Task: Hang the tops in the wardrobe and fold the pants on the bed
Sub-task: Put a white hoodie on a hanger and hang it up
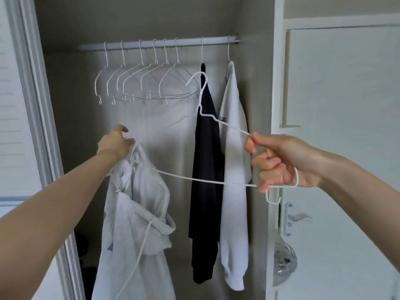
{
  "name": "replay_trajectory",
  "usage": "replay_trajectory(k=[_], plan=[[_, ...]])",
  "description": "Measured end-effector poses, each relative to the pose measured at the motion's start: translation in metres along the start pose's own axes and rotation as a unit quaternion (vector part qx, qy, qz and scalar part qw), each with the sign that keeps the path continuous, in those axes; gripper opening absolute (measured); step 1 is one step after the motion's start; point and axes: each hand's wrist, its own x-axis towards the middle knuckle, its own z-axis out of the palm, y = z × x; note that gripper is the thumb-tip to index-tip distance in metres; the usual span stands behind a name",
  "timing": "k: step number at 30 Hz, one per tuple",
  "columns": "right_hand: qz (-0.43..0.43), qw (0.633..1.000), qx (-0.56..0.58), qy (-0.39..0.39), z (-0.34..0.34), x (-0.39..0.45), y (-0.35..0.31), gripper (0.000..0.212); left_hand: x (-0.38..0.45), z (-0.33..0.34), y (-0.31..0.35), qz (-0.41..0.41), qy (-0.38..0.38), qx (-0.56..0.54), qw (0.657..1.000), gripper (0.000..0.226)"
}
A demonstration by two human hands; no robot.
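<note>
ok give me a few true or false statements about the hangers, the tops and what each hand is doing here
1. The right hand grips a white wire hanger that is off the rail. True.
2. The left hand holds a black jacket. False: it holds a light grey hooded top at its upper edge.
3. Two tops already hang on the metal wardrobe rail: a dark navy top and a white top. True.
4. The rail holds no spare hangers. False: a bunch of empty white hangers hangs at its left part.
5. The grey hooded top is already hung on the rail. False: it is still in the left hand, below the rail.
</note>
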Motion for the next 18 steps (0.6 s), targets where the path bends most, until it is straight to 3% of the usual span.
replay_trajectory(k=[7, 11, 13, 16, 18], plan=[[0.011, 0.993, -0.113, 0.019, 0.019, 0.027, 0.041, 0.029, -0.029, 0.000, 0.014, 0.069, -0.058, -0.144, 0.986, 0.029], [-0.042, 0.987, -0.153, 0.023, 0.027, 0.044, 0.073, 0.035, -0.041, -0.007, 0.034, 0.105, -0.069, -0.231, 0.965, 0.019], [-0.030, 0.989, -0.143, -0.009, 0.016, 0.046, 0.080, 0.036, -0.040, -0.021, 0.040, 0.123, -0.067, -0.232, 0.963, 0.017], [-0.001, 0.988, -0.135, -0.078, 0.003, 0.049, 0.077, 0.037, -0.029, -0.051, 0.042, 0.122, -0.089, -0.146, 0.978, 0.024], [-0.030, 0.989, -0.135, -0.059, 0.007, 0.057, 0.077, 0.037, -0.029, -0.061, 0.042, 0.105, -0.129, -0.112, 0.980, 0.027]])
